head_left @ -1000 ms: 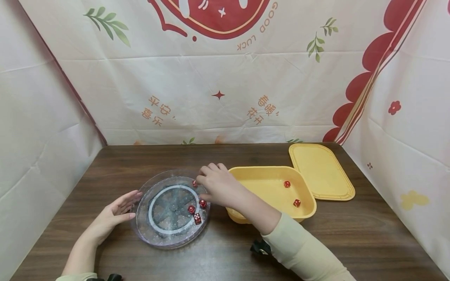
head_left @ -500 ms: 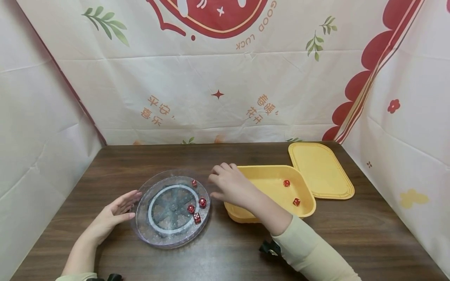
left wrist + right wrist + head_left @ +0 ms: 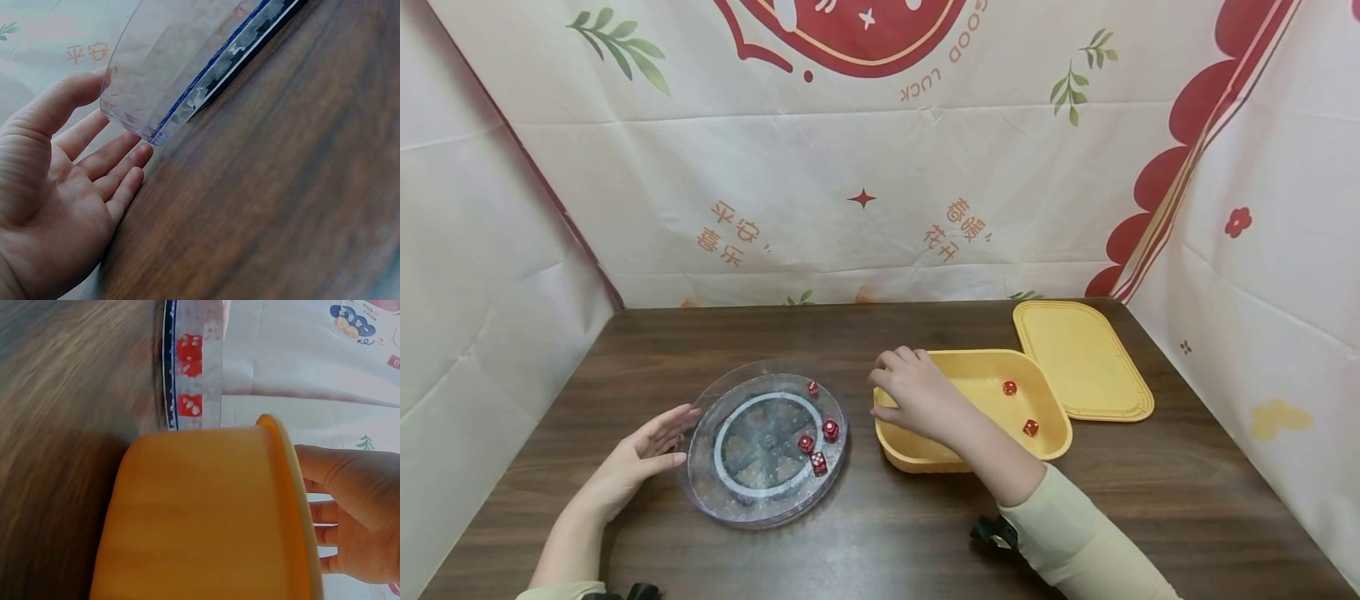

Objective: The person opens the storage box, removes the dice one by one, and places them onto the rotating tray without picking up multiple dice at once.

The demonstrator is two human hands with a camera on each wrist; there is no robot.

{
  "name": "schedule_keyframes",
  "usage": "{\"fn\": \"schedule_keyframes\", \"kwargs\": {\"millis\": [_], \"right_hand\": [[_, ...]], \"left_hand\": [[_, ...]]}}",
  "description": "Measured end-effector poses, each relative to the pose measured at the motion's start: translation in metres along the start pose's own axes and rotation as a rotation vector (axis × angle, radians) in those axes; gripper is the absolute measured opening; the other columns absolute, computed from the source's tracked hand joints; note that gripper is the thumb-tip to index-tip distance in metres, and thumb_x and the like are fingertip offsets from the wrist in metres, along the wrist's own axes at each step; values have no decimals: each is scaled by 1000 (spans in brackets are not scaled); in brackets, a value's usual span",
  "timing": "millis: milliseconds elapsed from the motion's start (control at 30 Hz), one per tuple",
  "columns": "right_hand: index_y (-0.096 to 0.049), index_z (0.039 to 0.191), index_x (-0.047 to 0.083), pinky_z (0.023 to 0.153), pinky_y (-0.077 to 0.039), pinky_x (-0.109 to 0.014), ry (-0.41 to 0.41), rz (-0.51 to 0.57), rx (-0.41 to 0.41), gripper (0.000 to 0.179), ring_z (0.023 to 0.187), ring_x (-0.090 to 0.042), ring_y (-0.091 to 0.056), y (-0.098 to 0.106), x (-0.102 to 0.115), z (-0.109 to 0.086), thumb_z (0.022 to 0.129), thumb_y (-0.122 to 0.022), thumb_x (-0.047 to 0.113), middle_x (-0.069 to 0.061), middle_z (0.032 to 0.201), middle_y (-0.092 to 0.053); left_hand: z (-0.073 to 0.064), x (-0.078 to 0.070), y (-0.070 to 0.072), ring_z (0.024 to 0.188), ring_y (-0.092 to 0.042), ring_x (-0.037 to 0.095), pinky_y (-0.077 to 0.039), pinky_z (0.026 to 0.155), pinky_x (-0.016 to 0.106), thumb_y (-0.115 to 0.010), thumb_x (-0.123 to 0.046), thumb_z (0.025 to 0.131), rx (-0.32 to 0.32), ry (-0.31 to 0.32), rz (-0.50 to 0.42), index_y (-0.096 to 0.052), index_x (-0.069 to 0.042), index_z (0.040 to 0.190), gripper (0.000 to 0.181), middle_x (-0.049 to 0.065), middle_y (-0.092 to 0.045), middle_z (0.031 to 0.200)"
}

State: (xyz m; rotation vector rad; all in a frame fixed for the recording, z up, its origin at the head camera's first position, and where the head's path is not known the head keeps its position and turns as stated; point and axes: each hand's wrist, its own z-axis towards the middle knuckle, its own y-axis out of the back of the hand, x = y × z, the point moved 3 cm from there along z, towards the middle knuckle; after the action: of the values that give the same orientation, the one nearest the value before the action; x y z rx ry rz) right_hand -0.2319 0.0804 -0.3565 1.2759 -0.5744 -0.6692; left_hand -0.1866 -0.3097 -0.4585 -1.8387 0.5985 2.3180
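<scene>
A clear round plastic dish (image 3: 767, 492) with a pale ring inside sits at the centre left in the head view. Several red dice (image 3: 818, 463) lie in its right part. My left hand (image 3: 643, 450) rests with relaxed fingers at the dish's left side; in the left wrist view its thumb and fingertips meet the clear wall (image 3: 162, 75). Over the left end of a yellow plastic box (image 3: 925, 462) is my right hand (image 3: 921, 400), its fingers bent downward. The rim hides its fingertips in the right wrist view, so I cannot tell whether they hold anything. Two red dice (image 3: 1031, 427) lie in the box.
The yellow lid (image 3: 1078, 358) lies flat at the back right, beside the box. Brown wooden tabletop (image 3: 880, 533) shows between the dish and the box and along the front. Printed white cloth (image 3: 820, 158) hangs behind the table and at both sides.
My right hand has moved right, from the dish's right edge to over the left end of the yellow box. The left hand and the visible dice have stayed in place.
</scene>
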Motion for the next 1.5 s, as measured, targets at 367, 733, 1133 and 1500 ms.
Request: {"fn": "schedule_keyframes", "kwargs": {"millis": [367, 733, 1133, 1500], "right_hand": [[-69, 101, 14, 85, -40, -44, -19, -2, -32, 29, 99, -25, -50, -2, -18, -20, 80, -78, 32, -3, 102, -57], [-69, 99, 12, 85, -40, -45, -33, -30, -53, 30, 97, -26, -50, 3, -36, -35, 78, -80, 29, -3, 98, -56], [-69, 99, 11, 83, -41, -47, -57, -68, -57, 29, 95, -27, -51, 3, -54, -50, 77, -80, 28, -4, 97, -57], [-70, 99, 10, 83, -41, -48, -98, -68, -61, 30, 96, -29, -51, 4, -68, -62, 77, -81, 28, -6, 98, -57]], "left_hand": [[0, 0, -1, 128, -40, 1, -33, 98, 12, -53, 6, 93, -7, 5, 4, -27, 4, 147, 60, 3, -45, 144], [-1, 1, -1, 129, -39, 1, -33, 99, 13, -53, 8, 93, -5, -5, -2, -26, 5, 146, 60, 7, -44, 145], [-1, 0, -2, 129, -39, 1, -33, 99, 12, -53, 6, 93, 1, -1, 1, -27, 5, 146, 59, 8, -42, 146], [-1, 0, -1, 129, -39, 2, -33, 99, 13, -53, 7, 93, 2, -9, 5, -26, 5, 147, 60, 11, -42, 146]]}}
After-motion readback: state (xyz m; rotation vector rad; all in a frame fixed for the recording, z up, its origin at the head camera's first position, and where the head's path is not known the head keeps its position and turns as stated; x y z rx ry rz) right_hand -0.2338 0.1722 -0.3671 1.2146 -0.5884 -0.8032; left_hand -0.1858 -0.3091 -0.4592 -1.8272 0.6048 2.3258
